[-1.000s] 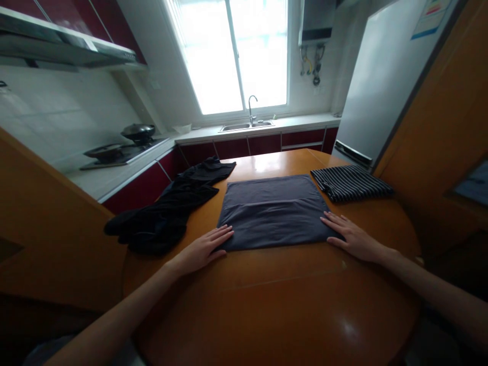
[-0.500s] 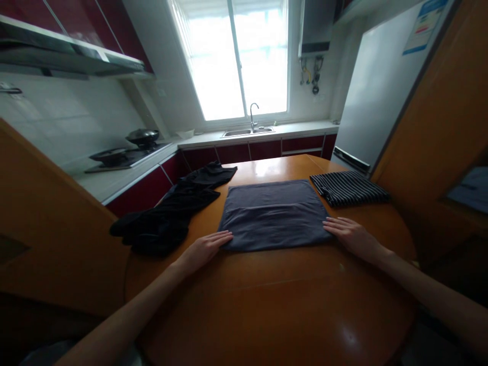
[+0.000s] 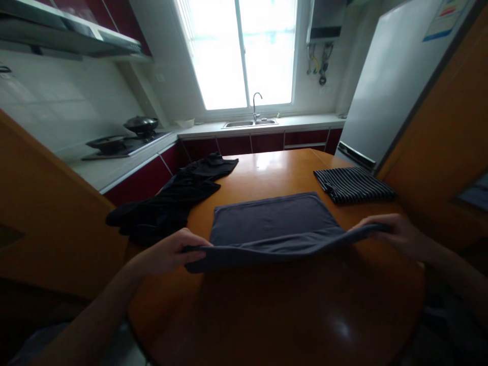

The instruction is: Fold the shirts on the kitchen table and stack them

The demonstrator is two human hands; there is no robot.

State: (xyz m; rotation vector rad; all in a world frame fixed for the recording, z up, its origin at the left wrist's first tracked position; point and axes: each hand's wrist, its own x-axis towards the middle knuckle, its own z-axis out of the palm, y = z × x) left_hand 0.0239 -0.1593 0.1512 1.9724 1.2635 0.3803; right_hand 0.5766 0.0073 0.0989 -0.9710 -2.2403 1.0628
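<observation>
Through the head view, I am watching the left hand point(image 3: 172, 251) pinching the near left end of the grey cloth point(image 3: 270, 221), while the right hand point(image 3: 399, 233) is gripping the near right end. I am seeing the near edge sagging between them, and the far part lying on the wooden table point(image 3: 274, 315), between a black garment point(image 3: 179, 201) and a striped cloth point(image 3: 353, 185).
</observation>
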